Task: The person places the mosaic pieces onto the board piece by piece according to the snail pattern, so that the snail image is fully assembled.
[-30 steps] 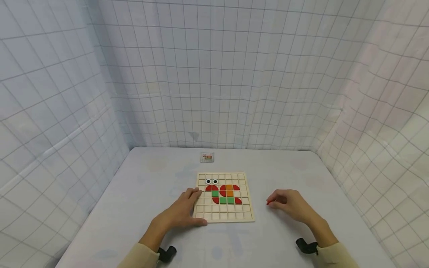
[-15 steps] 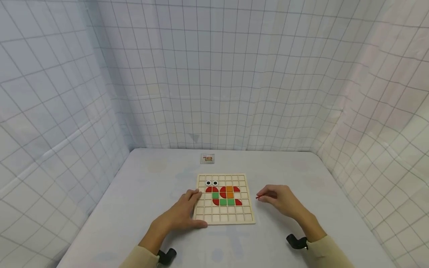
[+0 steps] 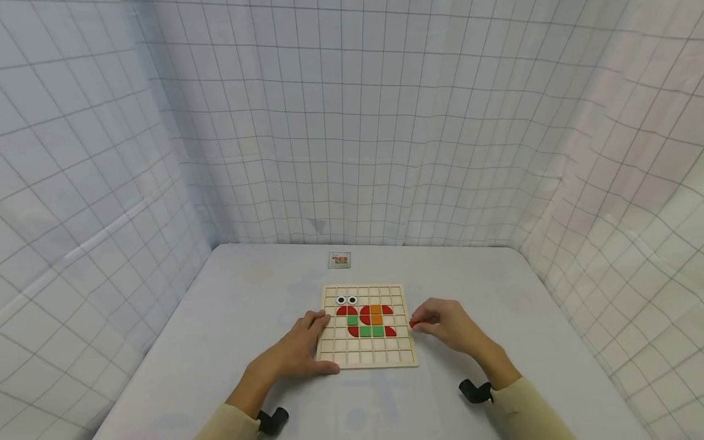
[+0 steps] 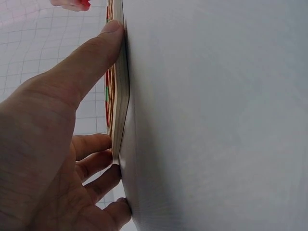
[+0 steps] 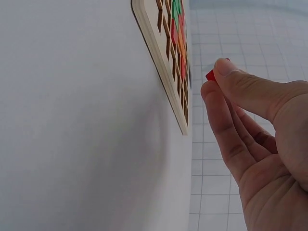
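Observation:
A wooden grid board (image 3: 368, 359) lies on the table, bearing red, green and orange tiles and two eye pieces (image 3: 346, 300). My left hand (image 3: 297, 349) rests at its near left corner. The thumb (image 4: 96, 55) lies straight along the near edge, while the spread fingers touch the left edge. Just off the board's right side, my right hand (image 3: 453, 327) pinches a small red tile (image 5: 210, 75) between thumb and fingertips, raised above the table. Most of that tile is hidden by the fingers, so its full shape cannot be told.
Behind the board lies a small picture card (image 3: 339, 260) with a coloured figure on a grid. A white table (image 3: 264, 281) carries everything, with gridded white curtains (image 3: 352, 122) at the back and both sides. Each wrist wears a black camera mount (image 3: 475, 391).
My right hand has moved left with the red tile, from well right of the board to close by its right edge. My left hand and the board have stayed put.

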### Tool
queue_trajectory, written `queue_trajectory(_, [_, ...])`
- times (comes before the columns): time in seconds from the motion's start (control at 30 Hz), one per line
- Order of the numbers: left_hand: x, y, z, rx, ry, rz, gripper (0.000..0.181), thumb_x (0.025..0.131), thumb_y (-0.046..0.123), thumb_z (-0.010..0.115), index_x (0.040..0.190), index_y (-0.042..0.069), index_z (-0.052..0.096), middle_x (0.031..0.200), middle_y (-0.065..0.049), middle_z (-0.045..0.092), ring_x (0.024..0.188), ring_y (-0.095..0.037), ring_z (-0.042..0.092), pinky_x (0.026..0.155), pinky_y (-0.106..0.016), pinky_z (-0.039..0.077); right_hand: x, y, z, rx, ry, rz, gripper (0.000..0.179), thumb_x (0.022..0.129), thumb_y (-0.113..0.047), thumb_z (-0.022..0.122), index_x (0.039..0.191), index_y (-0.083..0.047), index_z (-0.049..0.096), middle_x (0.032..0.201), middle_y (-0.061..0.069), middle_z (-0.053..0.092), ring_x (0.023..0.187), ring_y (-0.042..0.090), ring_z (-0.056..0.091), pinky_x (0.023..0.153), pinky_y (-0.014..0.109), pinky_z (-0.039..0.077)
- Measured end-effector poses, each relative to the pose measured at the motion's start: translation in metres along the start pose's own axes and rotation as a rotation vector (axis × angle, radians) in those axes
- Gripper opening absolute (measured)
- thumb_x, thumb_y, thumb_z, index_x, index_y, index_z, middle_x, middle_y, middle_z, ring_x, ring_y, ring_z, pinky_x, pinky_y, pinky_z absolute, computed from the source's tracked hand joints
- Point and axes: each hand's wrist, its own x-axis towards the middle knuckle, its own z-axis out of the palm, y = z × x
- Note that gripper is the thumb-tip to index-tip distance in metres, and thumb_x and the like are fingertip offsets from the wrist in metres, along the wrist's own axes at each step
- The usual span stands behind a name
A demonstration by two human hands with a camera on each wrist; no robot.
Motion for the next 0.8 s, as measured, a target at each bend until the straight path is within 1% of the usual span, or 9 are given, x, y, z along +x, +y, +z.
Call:
queue_trajectory(0.07, [0.000, 0.000, 0.000, -0.001, 0.002, 0.003, 0.122, 0.087, 0.060, 0.102, 0.177, 0.002, 0.043, 0.181, -0.022, 0.042, 0.160, -0.044, 0.050, 0.132, -0.066, 0.049, 0.003, -0.001, 0.001, 0.003, -0.005, -0.008, 0.016, 0.099, -0.006, 0.093, 0.111, -0.014, 0.085, 0.110, -0.001, 0.087, 0.099, 0.006, 0.082, 0.092, 0.027, 0.070])
queue_trajectory(0.23, [0.001, -0.001, 0.001, -0.003, -0.002, 0.003, 0.122, 0.087, 0.060, 0.102, 0.177, 0.002, 0.043, 0.181, -0.022, 0.042, 0.161, -0.044, 0.050, 0.132, -0.066, 0.049, 0.011, -0.004, 0.006, 0.005, -0.026, 0.007, 0.015, 0.099, -0.007, 0.093, 0.110, -0.015, 0.086, 0.110, -0.003, 0.086, 0.100, 0.007, 0.081, 0.094, 0.025, 0.069])
queue_trajectory(0.37, [0.000, -0.001, 0.001, 0.000, -0.003, 0.004, 0.123, 0.087, 0.061, 0.101, 0.177, 0.002, 0.043, 0.181, -0.022, 0.042, 0.161, -0.044, 0.050, 0.133, -0.065, 0.049, 0.018, -0.007, 0.011, -0.007, -0.038, 0.024, 0.014, 0.098, -0.007, 0.094, 0.108, -0.015, 0.086, 0.108, -0.004, 0.085, 0.096, 0.004, 0.078, 0.092, 0.022, 0.068])
queue_trajectory(0.57, [0.000, -0.001, 0.000, 0.009, -0.001, 0.011, 0.123, 0.086, 0.061, 0.102, 0.177, 0.002, 0.043, 0.181, -0.022, 0.043, 0.160, -0.043, 0.051, 0.132, -0.065, 0.049, 0.030, -0.011, 0.019, -0.029, -0.052, 0.016, 0.012, 0.098, -0.010, 0.095, 0.105, -0.016, 0.086, 0.104, -0.006, 0.084, 0.092, 0.000, 0.073, 0.088, 0.022, 0.066])
queue_trajectory(0.67, [0.000, 0.000, 0.000, 0.010, 0.001, 0.009, 0.122, 0.086, 0.060, 0.102, 0.177, 0.002, 0.044, 0.181, -0.022, 0.043, 0.160, -0.043, 0.050, 0.132, -0.065, 0.049, 0.035, -0.012, 0.023, -0.047, -0.058, 0.018, 0.012, 0.098, -0.010, 0.095, 0.103, -0.016, 0.087, 0.102, -0.008, 0.082, 0.091, 0.000, 0.071, 0.087, 0.022, 0.065])
queue_trajectory(0.8, [0.000, 0.000, -0.001, 0.009, 0.000, 0.006, 0.122, 0.086, 0.060, 0.102, 0.177, 0.003, 0.043, 0.181, -0.022, 0.042, 0.161, -0.044, 0.050, 0.132, -0.065, 0.049, 0.040, -0.011, 0.027, -0.062, -0.067, 0.042, 0.012, 0.098, -0.008, 0.095, 0.102, -0.016, 0.087, 0.102, -0.008, 0.081, 0.092, 0.000, 0.071, 0.088, 0.021, 0.065])
